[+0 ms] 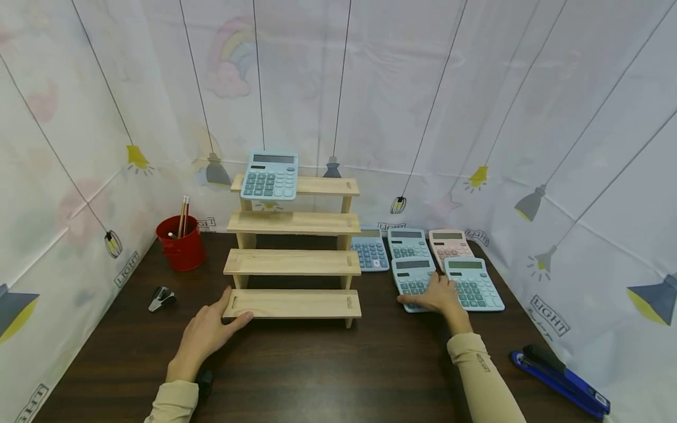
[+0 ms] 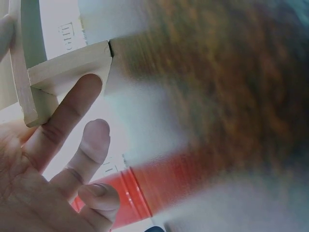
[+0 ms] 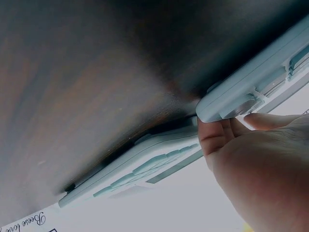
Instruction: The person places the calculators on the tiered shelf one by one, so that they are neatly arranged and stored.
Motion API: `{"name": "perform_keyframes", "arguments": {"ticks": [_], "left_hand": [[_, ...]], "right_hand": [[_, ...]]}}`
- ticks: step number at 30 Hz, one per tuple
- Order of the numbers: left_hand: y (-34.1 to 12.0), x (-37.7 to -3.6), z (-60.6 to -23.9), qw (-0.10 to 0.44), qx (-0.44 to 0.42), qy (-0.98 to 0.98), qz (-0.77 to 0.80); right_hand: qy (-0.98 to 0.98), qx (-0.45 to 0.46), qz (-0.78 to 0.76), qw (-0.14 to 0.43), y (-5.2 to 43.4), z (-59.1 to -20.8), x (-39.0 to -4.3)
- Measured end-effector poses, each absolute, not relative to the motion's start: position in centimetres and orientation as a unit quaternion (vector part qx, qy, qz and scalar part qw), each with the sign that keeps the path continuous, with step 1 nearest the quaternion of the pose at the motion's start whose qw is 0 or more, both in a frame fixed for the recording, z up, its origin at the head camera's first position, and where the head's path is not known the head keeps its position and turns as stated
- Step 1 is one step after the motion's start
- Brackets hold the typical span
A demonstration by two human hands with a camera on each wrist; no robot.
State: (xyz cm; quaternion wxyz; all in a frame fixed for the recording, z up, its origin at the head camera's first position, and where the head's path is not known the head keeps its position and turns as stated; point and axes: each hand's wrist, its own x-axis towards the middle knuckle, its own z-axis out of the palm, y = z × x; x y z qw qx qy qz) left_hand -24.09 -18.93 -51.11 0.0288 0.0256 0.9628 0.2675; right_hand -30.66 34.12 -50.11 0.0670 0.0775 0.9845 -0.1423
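Desk (image 1: 317, 370). Wooden stand (image 1: 293, 262) on it: likely light, stiff; left hand (image 1: 206, 332), fingers extended, touches left end. Pale-blue calculator (image 1: 412, 284), right of stand: probably light, rigid, slick; right hand's (image 1: 441, 295) fingers grasp it. Best held by long edges.

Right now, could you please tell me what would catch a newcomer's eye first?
Probably the stepped rack near the middle of the head view, with a blue calculator perched on top. Next come the right hand, gripping another calculator right of the rack, and the red bucket on the rack's left.
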Motion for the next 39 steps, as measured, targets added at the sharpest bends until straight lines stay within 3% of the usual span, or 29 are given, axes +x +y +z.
{"name": "perform_keyframes", "arguments": {"ticks": [26, 39], "left_hand": [[-18.9, -23.7, -51.5, 0.028, 0.019, 0.962, 0.271], [-18.8, -24.0, -51.2, 0.031, 0.024, 0.961, 0.272]], "right_hand": [[0.985, 0.081, -0.136, 0.065, 33.5, -49.6, -30.2], [0.985, 0.075, -0.148, 0.038, 32.9, -46.3, -30.4]]}}
